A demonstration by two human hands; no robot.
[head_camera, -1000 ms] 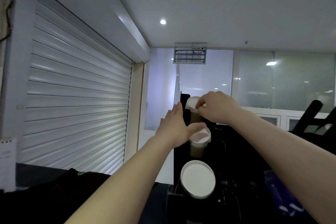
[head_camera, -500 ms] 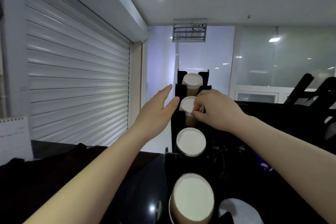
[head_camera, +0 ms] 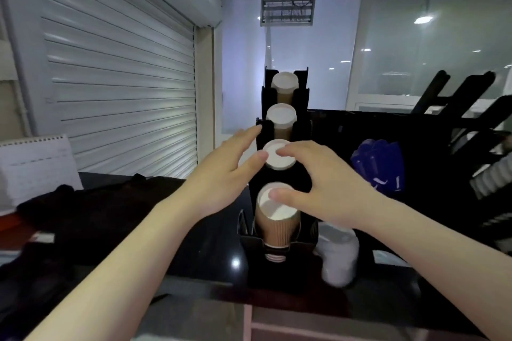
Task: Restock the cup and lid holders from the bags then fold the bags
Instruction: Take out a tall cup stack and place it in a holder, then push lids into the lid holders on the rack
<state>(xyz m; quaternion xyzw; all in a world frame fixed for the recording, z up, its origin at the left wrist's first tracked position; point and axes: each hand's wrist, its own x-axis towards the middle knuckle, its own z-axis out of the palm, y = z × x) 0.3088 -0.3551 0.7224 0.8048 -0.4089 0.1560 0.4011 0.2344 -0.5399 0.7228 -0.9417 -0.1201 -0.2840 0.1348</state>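
Note:
A tall black stepped cup holder [head_camera: 302, 124] stands on the dark counter, with several brown paper cup stacks in its tiers, white bottoms facing me. My left hand [head_camera: 230, 171] is flat and open against the holder's left side, thumb tip at the third stack [head_camera: 278, 159]. My right hand [head_camera: 329, 188] is spread over the front of the holder, fingers touching the third stack and thumb on the lowest ribbed stack [head_camera: 277, 219]. Neither hand grips anything.
A stack of white lids [head_camera: 339, 257] lies on the counter right of the holder. A blue bag [head_camera: 376, 166] sits behind it, black racks [head_camera: 471, 108] at far right. Dark cloth [head_camera: 91, 210] covers the counter's left; a white notepad [head_camera: 36, 171] stands by the shutter.
Both hands have come down the holder from the upper stacks to the third and lowest ones. The camera has tilted downward, bringing the counter and lids into view.

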